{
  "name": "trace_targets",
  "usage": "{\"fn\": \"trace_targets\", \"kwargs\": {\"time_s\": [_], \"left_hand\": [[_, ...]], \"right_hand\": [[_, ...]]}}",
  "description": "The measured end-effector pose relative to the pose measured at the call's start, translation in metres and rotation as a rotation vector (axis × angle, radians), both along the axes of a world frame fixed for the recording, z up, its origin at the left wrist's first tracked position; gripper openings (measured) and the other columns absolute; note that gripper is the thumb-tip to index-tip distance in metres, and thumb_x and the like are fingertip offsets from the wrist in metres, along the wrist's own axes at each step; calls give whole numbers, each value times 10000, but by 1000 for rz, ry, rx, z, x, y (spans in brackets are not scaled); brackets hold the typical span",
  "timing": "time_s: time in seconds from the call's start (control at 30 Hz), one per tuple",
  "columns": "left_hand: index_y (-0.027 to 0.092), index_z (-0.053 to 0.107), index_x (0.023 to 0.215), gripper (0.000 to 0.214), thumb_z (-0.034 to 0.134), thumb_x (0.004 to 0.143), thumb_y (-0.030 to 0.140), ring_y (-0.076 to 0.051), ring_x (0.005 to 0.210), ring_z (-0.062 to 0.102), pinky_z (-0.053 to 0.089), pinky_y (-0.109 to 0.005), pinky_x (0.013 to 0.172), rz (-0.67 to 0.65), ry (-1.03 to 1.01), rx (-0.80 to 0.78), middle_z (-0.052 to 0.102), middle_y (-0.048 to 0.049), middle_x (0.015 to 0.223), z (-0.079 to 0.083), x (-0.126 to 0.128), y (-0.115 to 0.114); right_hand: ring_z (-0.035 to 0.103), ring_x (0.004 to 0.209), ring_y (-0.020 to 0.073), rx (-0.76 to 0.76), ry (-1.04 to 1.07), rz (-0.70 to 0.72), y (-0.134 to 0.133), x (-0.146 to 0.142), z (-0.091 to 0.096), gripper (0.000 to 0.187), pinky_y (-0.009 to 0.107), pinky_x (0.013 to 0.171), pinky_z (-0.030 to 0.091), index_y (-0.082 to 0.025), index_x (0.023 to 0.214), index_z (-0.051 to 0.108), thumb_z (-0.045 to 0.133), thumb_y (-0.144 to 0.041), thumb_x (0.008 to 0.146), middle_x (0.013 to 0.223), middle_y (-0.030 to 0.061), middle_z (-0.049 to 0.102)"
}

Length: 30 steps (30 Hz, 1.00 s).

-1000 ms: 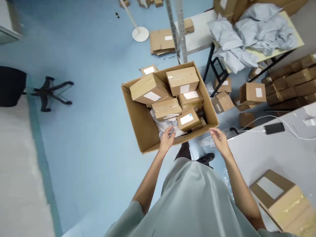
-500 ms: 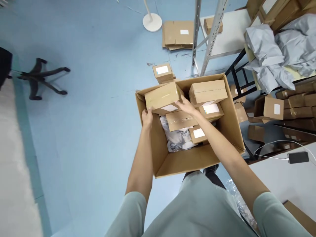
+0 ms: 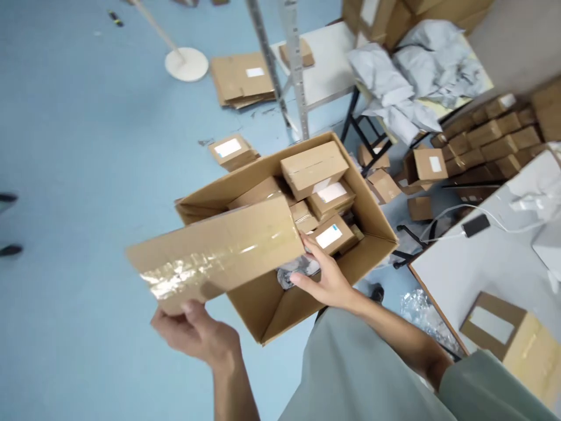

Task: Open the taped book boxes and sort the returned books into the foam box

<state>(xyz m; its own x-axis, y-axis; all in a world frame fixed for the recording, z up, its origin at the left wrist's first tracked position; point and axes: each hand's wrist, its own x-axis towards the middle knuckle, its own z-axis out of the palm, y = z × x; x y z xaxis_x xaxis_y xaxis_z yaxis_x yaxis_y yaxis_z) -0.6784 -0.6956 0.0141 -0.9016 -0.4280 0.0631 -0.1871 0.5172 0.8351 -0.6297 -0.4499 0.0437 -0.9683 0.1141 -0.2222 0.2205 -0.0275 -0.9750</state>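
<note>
A long taped cardboard box (image 3: 219,248) is tilted above the left part of a large open carton (image 3: 280,327), near the camera. My left hand (image 3: 197,333) is closed on its lower left corner, thumb on the taped face and fingers underneath. At the box's right end is my right hand (image 3: 324,272), its fingers against the edge and its thumb held apart. Inside the carton lie several smaller boxes, among them a taller box (image 3: 314,169), a labelled box (image 3: 333,234) and another box (image 3: 258,193) partly hidden by the held one. Grey plastic wrapping (image 3: 289,275) shows below.
Behind the carton stands a labelled box (image 3: 232,151) on the floor, with flattened cardboard (image 3: 243,79) beyond. A metal shelf post (image 3: 295,70) and a table with grey bags (image 3: 385,76) are at the back. On the right, a white table (image 3: 460,263) carries a phone (image 3: 476,225).
Both hands have lifted the box out of the carton, up and toward me. My left hand has moved outside the carton's left side. The view has swung to the right.
</note>
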Motion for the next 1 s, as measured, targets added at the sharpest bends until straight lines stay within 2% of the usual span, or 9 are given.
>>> {"fn": "trace_targets", "kwargs": {"time_s": [0.07,0.17,0.33,0.47,0.63,0.73,0.87,0.93,1.0], "left_hand": [[213,579,1316,570,605,956,654,-341,1231,647,576,-552,1100,-51,22,-6,634,-94,1236,27,18,32],[193,642,1326,589,671,927,625,-330,1132,691,590,-531,1073,-297,10,16,687,-117,1215,54,43,97],[205,681,1265,493,730,916,549,-320,1116,725,621,-500,1051,-808,62,145,721,-136,1217,83,113,244],[165,647,1363,598,725,930,571,-294,1116,740,640,-450,1026,-1236,123,219,732,-153,1261,117,230,380],[232,631,1452,557,667,1018,579,-303,1303,707,629,-448,1082,-1788,126,294,700,-155,1429,156,421,523],[257,611,1481,534,616,1061,586,-306,1375,673,605,-466,1136,-2055,59,353,683,-144,1466,155,542,601],[225,583,1498,506,569,1099,535,-295,1363,660,589,-461,1145,-2348,-36,291,677,-141,1463,120,690,692],[193,589,1491,466,536,1116,464,-282,1362,641,573,-432,1147,-2424,-65,202,653,-158,1472,96,743,729],[170,605,1482,446,537,1104,396,-286,1363,627,555,-414,1150,-2464,-50,52,625,-181,1481,73,778,759]], "right_hand": [[431,1658,324,11,9,-129,21,51,11,904,505,1297,486,-319,1732,444,780,-677,972,1776,97,464],[487,1620,330,51,19,-366,58,126,20,872,510,1248,536,-309,1697,488,801,-659,962,1766,112,478],[519,1595,328,138,81,-810,132,276,47,835,518,1228,554,-307,1652,541,803,-673,949,1723,112,534],[586,1526,327,189,92,-1268,170,430,68,758,510,1224,551,-300,1581,609,791,-683,953,1653,114,605],[633,1449,355,197,70,-1797,186,607,75,701,523,1190,566,-269,1509,662,774,-680,952,1588,136,652],[613,1471,358,211,52,-2021,203,694,73,681,533,1193,556,-255,1507,656,739,-661,966,1592,151,644],[557,1530,350,181,44,-2257,238,780,50,749,563,1248,487,-226,1546,610,726,-655,943,1603,176,635],[553,1538,346,101,56,-2295,256,808,32,791,565,1268,457,-216,1545,607,740,-667,910,1610,181,633],[559,1537,341,16,76,-2272,271,826,14,800,562,1268,460,-211,1534,624,731,-685,899,1616,178,633]]}}
